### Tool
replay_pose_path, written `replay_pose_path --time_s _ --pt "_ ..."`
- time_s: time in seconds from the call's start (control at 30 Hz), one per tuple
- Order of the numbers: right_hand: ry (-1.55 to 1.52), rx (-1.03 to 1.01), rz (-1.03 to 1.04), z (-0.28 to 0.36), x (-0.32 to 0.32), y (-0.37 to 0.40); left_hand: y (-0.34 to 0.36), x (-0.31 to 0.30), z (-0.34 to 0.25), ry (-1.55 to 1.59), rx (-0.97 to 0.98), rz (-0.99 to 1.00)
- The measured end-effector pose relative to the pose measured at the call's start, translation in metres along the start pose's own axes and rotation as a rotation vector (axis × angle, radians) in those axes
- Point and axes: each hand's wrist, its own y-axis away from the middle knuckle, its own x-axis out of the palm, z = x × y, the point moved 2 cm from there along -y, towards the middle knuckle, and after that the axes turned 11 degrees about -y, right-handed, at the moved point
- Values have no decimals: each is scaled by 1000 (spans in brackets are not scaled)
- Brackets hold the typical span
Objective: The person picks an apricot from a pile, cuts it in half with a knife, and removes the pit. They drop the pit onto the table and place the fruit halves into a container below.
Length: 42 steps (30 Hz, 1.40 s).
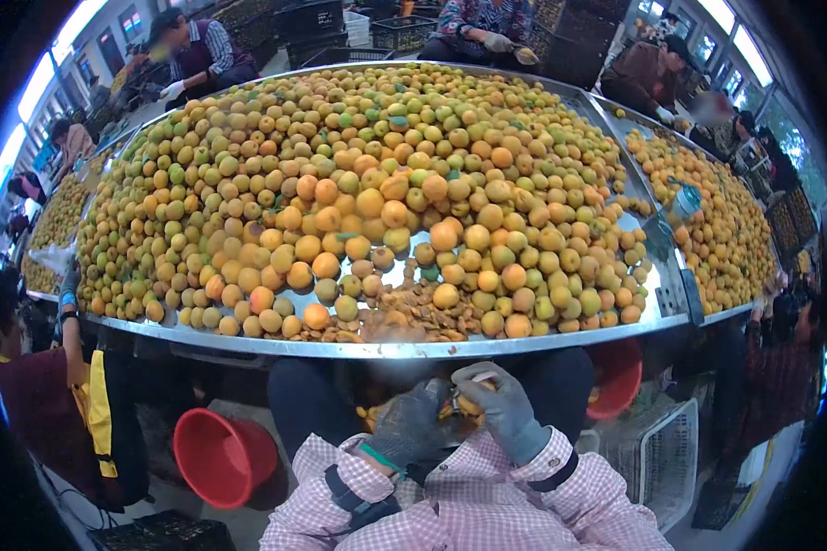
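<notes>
My left hand [409,424], in a dark grey glove, is closed just below the table's front edge. Its fingers curl toward the other hand, and what they hold is hidden. Beside it, my right hand [505,411], in a lighter grey glove, is closed around an apricot, partly covered by the fingers. Orange-yellow apricot pieces [469,406] show between and under both hands, above my lap. On the metal table [377,350] ahead lies a wide heap of whole apricots [358,184], green to orange. Flattened apricot pieces [400,317] are piled at the near edge.
A red basin [225,457] stands at lower left, another red basin [614,376] at right. A pale plastic crate [668,464] is beside my right leg. A turquoise-topped bottle [685,204] sits on the right-hand table. Several co-workers sit around the tables; one person's arm [71,321] reaches in from the left.
</notes>
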Motion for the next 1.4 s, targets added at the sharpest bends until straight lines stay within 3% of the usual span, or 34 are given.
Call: replay_pose_path --time_s 0.07,0.13,0.17,0.27,0.3,0.33,0.4,0.47,0.6,0.67,0.77,0.9,1.0,1.1,1.17,1.2,1.3,1.33,1.37,1.4 --pt "-188 48 -1 -8 -14 9 3 41 21 166 47 26" --pt "-400 144 116 -17 -25 20 7 65 33 722 57 388" --pt "-406 143 111 -15 -27 26 14 46 17 947 -109 547" --pt "-292 116 203 -5 -27 42 22 20 -1 737 -201 427" --pt "-231 33 250 -2 -27 47 23 20 1 548 -24 192" --pt "-170 -48 296 1 -26 54 24 21 -2 544 -28 198" --pt "-158 -27 282 10 -22 62 27 13 -12 272 58 -81" --pt "34 -297 377 14 -18 64 32 13 -16 127 35 -78" --pt "147 -273 228 -2 -15 77 39 6 -25 -211 47 -44" --pt "-115 -149 143 2 -6 83 43 5 -27 -215 74 -74" --pt "38 -296 175 -12 -10 79 47 6 -28 -252 104 -103" --pt "34 -296 173 -19 -2 83 53 9 -26 -239 86 -73" --pt "88 -390 29 -21 7 86 47 22 -21 -211 143 -111" --pt "28 -324 -88 -28 9 80 43 26 -19 -232 166 -162" --pt "-238 -108 -128 -38 8 75 39 29 -18 -214 152 -127" --pt "-237 -113 -127 -43 5 68 34 29 -17 -202 143 -99" --pt "-210 -220 -60 -45 -7 57 29 31 -13 -125 49 -11" --pt "47 -360 -23 -29 -10 54 27 29 -14 -124 47 -9" --pt "304 -497 13 -16 -14 52 25 25 -17 113 111 -49" --pt "304 -497 9 -9 -23 49 22 20 -20 350 176 -88"
